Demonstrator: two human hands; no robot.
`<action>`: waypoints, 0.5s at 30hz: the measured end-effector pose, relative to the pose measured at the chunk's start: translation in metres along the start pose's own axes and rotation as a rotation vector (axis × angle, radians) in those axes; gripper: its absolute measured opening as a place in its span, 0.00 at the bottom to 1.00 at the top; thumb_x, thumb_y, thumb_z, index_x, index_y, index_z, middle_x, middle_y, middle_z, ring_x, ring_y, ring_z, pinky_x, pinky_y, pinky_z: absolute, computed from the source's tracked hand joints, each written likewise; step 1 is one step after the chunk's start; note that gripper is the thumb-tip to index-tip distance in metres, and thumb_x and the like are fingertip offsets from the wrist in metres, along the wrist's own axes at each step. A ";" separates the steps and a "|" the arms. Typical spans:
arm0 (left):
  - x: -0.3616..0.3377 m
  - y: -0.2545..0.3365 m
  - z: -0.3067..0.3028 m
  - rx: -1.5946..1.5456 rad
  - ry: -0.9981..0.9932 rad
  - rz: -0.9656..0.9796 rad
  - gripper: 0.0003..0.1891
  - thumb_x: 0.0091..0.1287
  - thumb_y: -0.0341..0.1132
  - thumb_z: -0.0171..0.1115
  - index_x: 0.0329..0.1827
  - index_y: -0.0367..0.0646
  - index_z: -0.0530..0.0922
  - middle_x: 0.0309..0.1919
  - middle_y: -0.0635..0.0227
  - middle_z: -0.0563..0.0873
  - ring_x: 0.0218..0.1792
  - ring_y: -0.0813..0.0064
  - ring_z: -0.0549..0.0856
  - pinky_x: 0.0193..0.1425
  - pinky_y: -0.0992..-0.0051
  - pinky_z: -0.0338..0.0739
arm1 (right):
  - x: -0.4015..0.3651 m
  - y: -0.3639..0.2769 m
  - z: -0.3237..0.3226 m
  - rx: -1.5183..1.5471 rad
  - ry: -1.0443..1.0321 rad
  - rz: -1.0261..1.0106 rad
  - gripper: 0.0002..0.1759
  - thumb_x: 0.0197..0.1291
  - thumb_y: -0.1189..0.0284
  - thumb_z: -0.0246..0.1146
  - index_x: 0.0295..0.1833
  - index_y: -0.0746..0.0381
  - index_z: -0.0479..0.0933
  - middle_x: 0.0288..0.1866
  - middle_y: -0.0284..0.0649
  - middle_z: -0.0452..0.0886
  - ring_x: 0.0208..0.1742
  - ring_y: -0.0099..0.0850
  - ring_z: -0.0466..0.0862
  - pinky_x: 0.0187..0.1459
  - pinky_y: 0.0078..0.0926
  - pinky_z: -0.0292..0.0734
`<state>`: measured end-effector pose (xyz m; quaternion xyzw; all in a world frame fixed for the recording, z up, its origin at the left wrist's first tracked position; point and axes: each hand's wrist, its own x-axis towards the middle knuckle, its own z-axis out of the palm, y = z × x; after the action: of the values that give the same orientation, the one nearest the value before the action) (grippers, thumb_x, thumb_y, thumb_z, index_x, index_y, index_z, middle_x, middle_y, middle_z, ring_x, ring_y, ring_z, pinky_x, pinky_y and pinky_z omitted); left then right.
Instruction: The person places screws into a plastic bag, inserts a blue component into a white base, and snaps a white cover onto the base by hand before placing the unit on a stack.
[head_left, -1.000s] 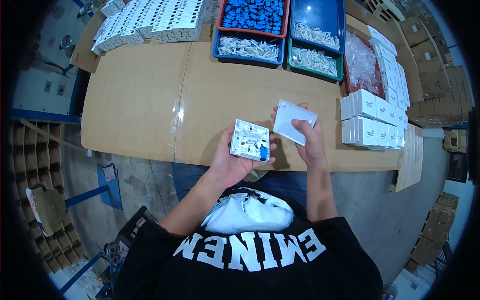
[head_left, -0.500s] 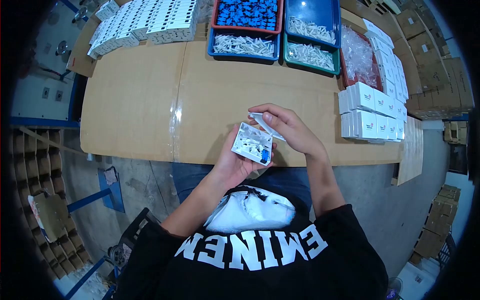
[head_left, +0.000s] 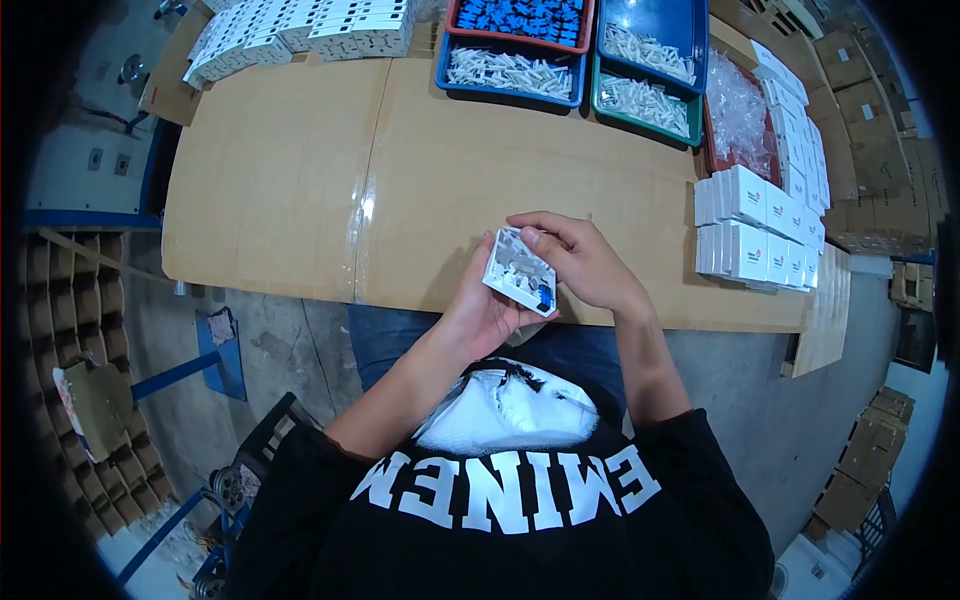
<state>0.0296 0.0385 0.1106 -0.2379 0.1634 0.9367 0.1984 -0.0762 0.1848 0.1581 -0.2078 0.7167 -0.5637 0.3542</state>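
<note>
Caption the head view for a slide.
Left hand holds an open white case, right hand at its far edge, by a cardboard-covered table.

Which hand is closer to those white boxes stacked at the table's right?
Right. The right hand is left of the white boxes, at the small case; the left hand, holding it, is farther left.

Left of the left hand (head_left: 482, 308), fingers could slide across the surface (head_left: 270, 180); trays (head_left: 510, 94) block the far middle, stacked boxes (head_left: 752, 245) the right, white units (head_left: 360, 32) the far left.
</note>
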 end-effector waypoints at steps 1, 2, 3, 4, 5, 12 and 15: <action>0.002 0.000 -0.003 0.015 -0.008 -0.013 0.34 0.84 0.66 0.36 0.72 0.49 0.74 0.57 0.60 0.86 0.55 0.61 0.90 0.57 0.50 0.90 | 0.000 0.002 0.000 0.000 -0.006 0.000 0.20 0.83 0.63 0.59 0.65 0.67 0.83 0.48 0.37 0.90 0.49 0.23 0.85 0.54 0.26 0.81; 0.003 0.000 -0.005 0.030 -0.016 -0.026 0.33 0.84 0.66 0.35 0.70 0.51 0.76 0.56 0.61 0.87 0.55 0.63 0.89 0.54 0.52 0.89 | 0.000 0.004 -0.001 -0.010 -0.018 0.015 0.20 0.83 0.63 0.59 0.65 0.67 0.83 0.49 0.38 0.90 0.50 0.23 0.85 0.55 0.27 0.81; 0.003 0.000 -0.005 0.027 -0.013 -0.021 0.33 0.84 0.66 0.35 0.70 0.51 0.76 0.56 0.61 0.87 0.55 0.63 0.89 0.54 0.52 0.89 | 0.001 0.007 -0.001 -0.021 -0.029 0.028 0.21 0.83 0.62 0.58 0.64 0.68 0.83 0.50 0.39 0.90 0.52 0.24 0.86 0.56 0.27 0.81; 0.004 -0.001 -0.005 0.025 0.004 -0.022 0.33 0.84 0.67 0.36 0.69 0.52 0.76 0.56 0.62 0.86 0.54 0.64 0.88 0.54 0.53 0.88 | 0.001 0.008 0.000 -0.022 -0.035 0.028 0.21 0.83 0.62 0.58 0.64 0.68 0.83 0.50 0.39 0.90 0.52 0.24 0.86 0.56 0.27 0.81; 0.004 -0.001 -0.005 0.023 0.022 -0.023 0.33 0.83 0.68 0.37 0.68 0.52 0.76 0.55 0.64 0.86 0.52 0.64 0.88 0.53 0.53 0.87 | -0.001 0.010 0.001 -0.027 -0.020 0.009 0.21 0.83 0.62 0.58 0.64 0.68 0.83 0.50 0.39 0.90 0.51 0.24 0.86 0.56 0.27 0.82; 0.006 -0.004 -0.008 0.026 0.058 -0.050 0.32 0.85 0.64 0.36 0.70 0.48 0.74 0.57 0.62 0.86 0.54 0.63 0.89 0.53 0.55 0.90 | -0.003 0.026 0.012 -0.043 0.057 -0.076 0.19 0.80 0.63 0.62 0.58 0.68 0.85 0.38 0.46 0.91 0.38 0.24 0.84 0.43 0.28 0.81; 0.007 -0.006 -0.010 0.063 0.064 -0.060 0.32 0.84 0.65 0.37 0.70 0.48 0.74 0.57 0.62 0.86 0.53 0.63 0.89 0.53 0.54 0.89 | -0.005 0.029 0.013 -0.113 0.036 -0.101 0.20 0.80 0.62 0.61 0.59 0.68 0.85 0.38 0.46 0.91 0.37 0.23 0.82 0.41 0.28 0.80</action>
<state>0.0305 0.0416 0.0975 -0.2663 0.1917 0.9165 0.2286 -0.0600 0.1878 0.1308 -0.2533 0.7422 -0.5431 0.3001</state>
